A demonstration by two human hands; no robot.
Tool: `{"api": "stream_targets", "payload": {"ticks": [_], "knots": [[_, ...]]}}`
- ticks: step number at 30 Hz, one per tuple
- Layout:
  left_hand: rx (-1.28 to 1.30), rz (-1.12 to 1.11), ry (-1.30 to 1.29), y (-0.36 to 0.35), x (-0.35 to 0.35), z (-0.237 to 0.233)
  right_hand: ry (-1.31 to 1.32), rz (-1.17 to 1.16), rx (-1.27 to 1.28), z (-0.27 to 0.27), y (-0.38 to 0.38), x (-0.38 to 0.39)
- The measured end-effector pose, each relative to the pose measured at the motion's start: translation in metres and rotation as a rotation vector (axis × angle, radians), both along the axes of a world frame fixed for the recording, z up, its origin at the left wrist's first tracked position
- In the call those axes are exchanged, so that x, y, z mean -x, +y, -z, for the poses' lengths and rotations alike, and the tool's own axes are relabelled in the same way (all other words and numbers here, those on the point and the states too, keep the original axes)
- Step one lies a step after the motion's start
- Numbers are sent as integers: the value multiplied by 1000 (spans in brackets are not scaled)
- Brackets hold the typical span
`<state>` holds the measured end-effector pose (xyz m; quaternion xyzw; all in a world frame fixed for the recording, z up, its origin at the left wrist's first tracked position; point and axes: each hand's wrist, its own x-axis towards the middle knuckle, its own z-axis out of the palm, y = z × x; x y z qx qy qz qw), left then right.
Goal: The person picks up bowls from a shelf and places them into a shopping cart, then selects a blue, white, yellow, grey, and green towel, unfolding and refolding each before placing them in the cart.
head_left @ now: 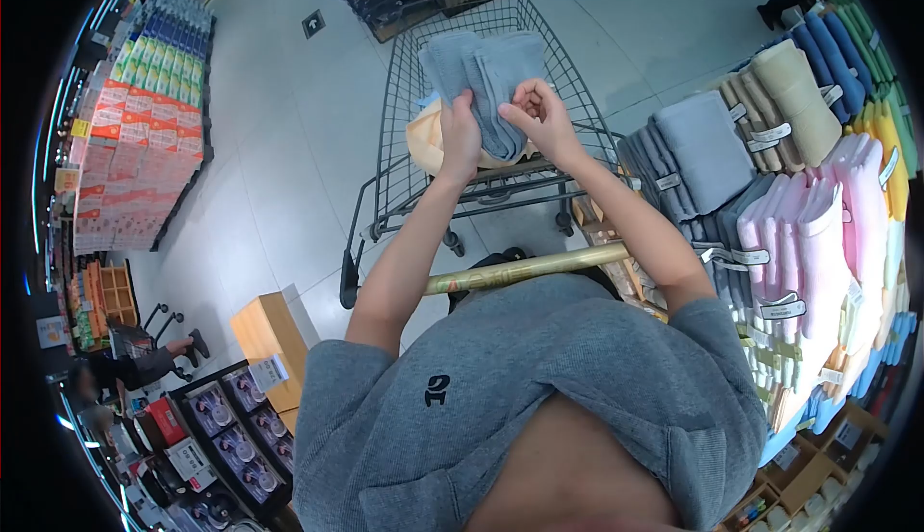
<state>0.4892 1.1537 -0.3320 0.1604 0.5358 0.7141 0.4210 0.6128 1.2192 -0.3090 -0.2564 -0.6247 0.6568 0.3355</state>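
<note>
- To your right stand stacks of folded towels [789, 205], in pink, grey, tan, blue, yellow and green.
- In front of you is the wire shopping cart [393, 128], its gold-coloured handle [525, 270] close to your body.
- Over its basket you have the folded grey-blue towel [493, 75], opened into two lobes. It looks light, soft and limp, neither fragile nor slippery; loose layers will likely sag or slide apart. The thick near fold seems the best place to take hold, all layers together.
- Below it in the cart lies a cream bundle [424, 142], partly hidden by the towel and your left grip.
- Your right grip [547, 126] is narrow, fingers curled, thumb against the towel's right side; you cannot tell whether it pinches a layer.
- Your left grip [460, 142] holds the near left part, thumb on top, fingers mostly hidden.
</note>
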Motion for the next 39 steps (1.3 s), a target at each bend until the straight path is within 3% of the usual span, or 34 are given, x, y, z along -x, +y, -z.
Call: {"api": "stream_targets", "payload": {"ticks": [3,6,9,13,15,21,28,34,39], "knots": [[-20,-18,68,0,5,-7,-336,-55,-168,-5,-1,-5],[-30,-12,40,-2,2,-15,-481,-98,-140,5,3,-3],[-45,5,-29,-2,3,-18,-237,-183,256,-1,0,-5],[-21,45,-70,-2,13,-20,-214,-171,396,4,4,-2],[25,18,-226,0,23,-11,-198,-179,442,2,7,-4],[136,-68,-401,0,35,-2,-52,55,587,-16,11,-7],[80,-181,-525,-8,14,-41,18,90,604,-18,14,-13],[244,-194,-493,1,24,-4,47,156,567,-19,27,-27],[193,-182,-539,0,11,-2,78,210,541,-15,34,-35]]}}
